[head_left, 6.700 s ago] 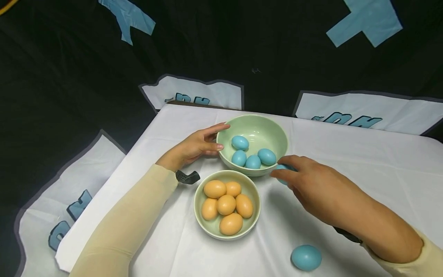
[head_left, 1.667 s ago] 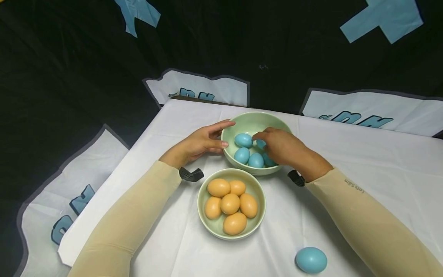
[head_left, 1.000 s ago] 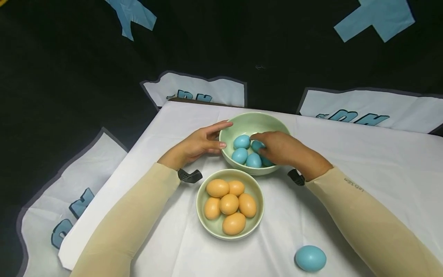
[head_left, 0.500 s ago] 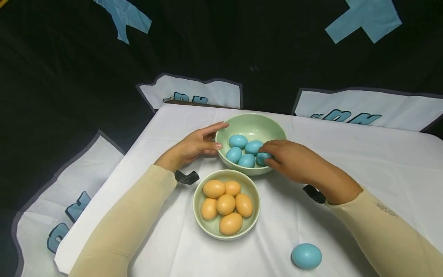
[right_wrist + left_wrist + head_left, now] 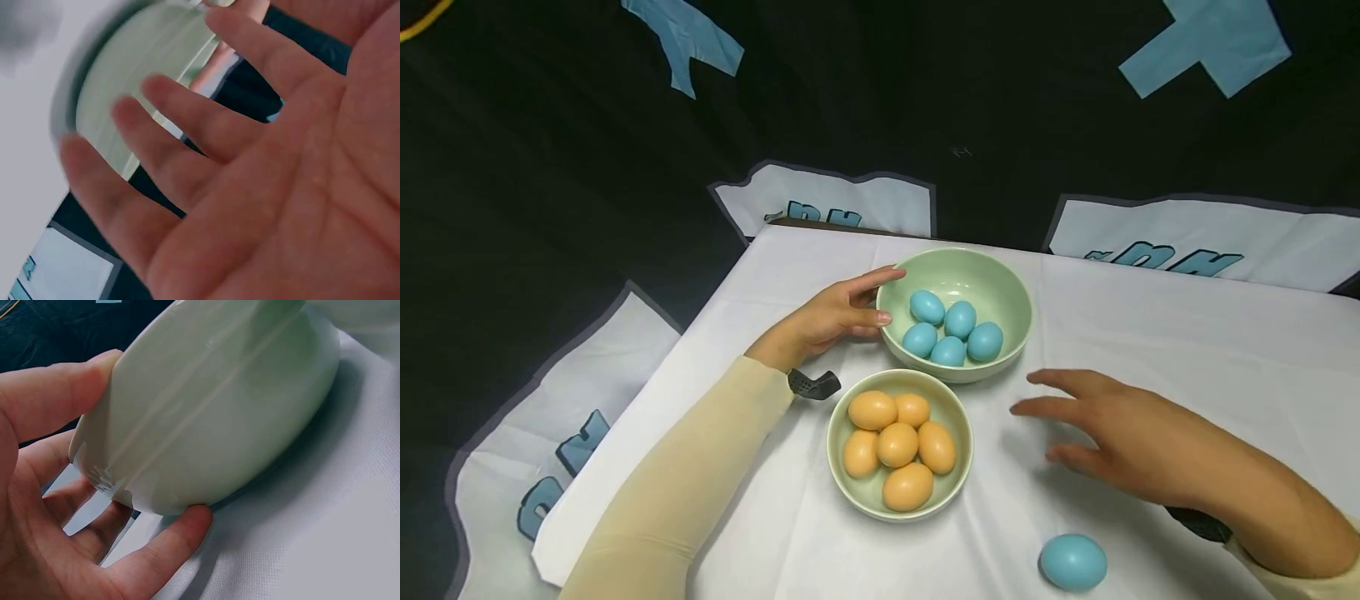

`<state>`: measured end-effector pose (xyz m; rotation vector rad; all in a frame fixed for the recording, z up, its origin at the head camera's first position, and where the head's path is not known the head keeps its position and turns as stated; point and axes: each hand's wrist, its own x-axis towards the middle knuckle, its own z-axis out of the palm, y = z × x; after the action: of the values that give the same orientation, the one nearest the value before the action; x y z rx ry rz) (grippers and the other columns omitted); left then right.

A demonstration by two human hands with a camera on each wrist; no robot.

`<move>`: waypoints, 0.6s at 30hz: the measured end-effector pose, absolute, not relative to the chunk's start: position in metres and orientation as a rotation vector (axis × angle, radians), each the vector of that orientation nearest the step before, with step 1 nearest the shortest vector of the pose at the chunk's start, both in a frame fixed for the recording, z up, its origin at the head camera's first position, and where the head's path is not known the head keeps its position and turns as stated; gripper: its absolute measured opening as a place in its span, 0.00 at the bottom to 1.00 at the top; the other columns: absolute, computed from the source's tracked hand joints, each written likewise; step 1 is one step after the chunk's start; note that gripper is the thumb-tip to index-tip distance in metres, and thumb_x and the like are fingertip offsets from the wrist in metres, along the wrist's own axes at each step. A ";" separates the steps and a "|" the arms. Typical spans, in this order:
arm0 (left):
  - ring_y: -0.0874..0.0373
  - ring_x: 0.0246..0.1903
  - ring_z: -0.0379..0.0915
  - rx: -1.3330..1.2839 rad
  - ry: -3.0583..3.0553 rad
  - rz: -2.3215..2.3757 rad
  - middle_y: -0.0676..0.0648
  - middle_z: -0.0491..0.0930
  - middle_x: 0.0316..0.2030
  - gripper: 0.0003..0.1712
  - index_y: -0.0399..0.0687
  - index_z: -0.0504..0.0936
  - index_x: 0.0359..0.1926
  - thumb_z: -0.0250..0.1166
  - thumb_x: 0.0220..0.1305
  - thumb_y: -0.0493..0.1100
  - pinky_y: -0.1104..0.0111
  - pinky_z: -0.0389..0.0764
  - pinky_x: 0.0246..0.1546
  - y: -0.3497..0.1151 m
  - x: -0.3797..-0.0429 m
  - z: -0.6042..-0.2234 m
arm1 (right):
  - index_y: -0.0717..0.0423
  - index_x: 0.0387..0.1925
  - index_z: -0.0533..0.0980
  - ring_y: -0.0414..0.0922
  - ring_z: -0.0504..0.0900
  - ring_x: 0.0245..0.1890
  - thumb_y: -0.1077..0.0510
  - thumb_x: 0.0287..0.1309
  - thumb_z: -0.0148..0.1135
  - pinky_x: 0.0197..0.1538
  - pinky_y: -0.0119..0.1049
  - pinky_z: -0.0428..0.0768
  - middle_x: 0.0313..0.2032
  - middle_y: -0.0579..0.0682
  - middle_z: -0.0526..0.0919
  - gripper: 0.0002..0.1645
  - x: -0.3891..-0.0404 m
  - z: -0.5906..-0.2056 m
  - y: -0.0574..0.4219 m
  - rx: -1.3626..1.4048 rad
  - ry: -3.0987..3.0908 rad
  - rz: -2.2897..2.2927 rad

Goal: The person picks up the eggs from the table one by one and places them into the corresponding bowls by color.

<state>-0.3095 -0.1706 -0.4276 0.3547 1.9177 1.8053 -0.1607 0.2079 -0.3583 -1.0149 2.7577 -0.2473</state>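
A large pale green bowl (image 5: 977, 275) stands at the back with several blue eggs (image 5: 960, 320) gathered in its near half. My left hand (image 5: 827, 321) holds its left side, thumb and fingers spread around the wall and rim; in the left wrist view a fingertip (image 5: 200, 515) lies against the bowl's outer wall. My right hand (image 5: 1120, 429) hovers right of the bowls with fingers spread and nothing in them; the right wrist view shows its bare palm (image 5: 269, 212). Below it, one blue egg (image 5: 1073, 562) lies on the cloth.
A smaller pale green bowl (image 5: 958, 479) with several orange eggs (image 5: 897, 444) stands just in front of the large one. White cloth (image 5: 1225, 350) covers the table, its left edge slanting away. A black curtain (image 5: 1000, 100) hangs behind.
An egg that my right hand held outside the large bowl now lies in it. The hand touched eggs there, then drew back right and toward me. My left hand stays at the bowl.
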 end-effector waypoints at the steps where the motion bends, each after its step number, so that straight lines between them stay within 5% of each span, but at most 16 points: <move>1: 0.52 0.80 0.56 0.350 1.917 1.800 0.60 0.49 0.85 0.44 0.56 0.66 0.80 0.68 0.67 0.29 0.67 0.88 0.51 -0.170 -0.310 -0.428 | 0.22 0.65 0.77 0.53 0.82 0.64 0.43 0.60 0.77 0.57 0.56 0.86 0.70 0.47 0.77 0.33 -0.155 -0.360 0.212 -0.973 2.716 -0.243; 10: 0.51 0.81 0.54 0.376 1.909 1.808 0.59 0.47 0.85 0.44 0.55 0.65 0.81 0.67 0.68 0.28 0.65 0.88 0.53 -0.168 -0.311 -0.426 | 0.17 0.61 0.77 0.48 0.84 0.57 0.30 0.56 0.73 0.53 0.55 0.87 0.62 0.37 0.82 0.30 -0.117 -0.385 0.227 -0.823 2.404 -0.273; 18: 0.48 0.75 0.63 0.367 1.893 1.823 0.57 0.47 0.85 0.44 0.53 0.64 0.81 0.66 0.67 0.28 0.67 0.88 0.50 -0.169 -0.311 -0.430 | 0.23 0.51 0.84 0.37 0.84 0.49 0.49 0.56 0.79 0.47 0.40 0.89 0.52 0.32 0.84 0.22 -0.105 -0.398 0.226 -1.102 2.501 -0.334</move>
<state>-0.3110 -0.1688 -0.4299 0.3665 1.8933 1.8231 -0.1048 0.2262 -0.3982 -1.1018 2.5012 -0.3342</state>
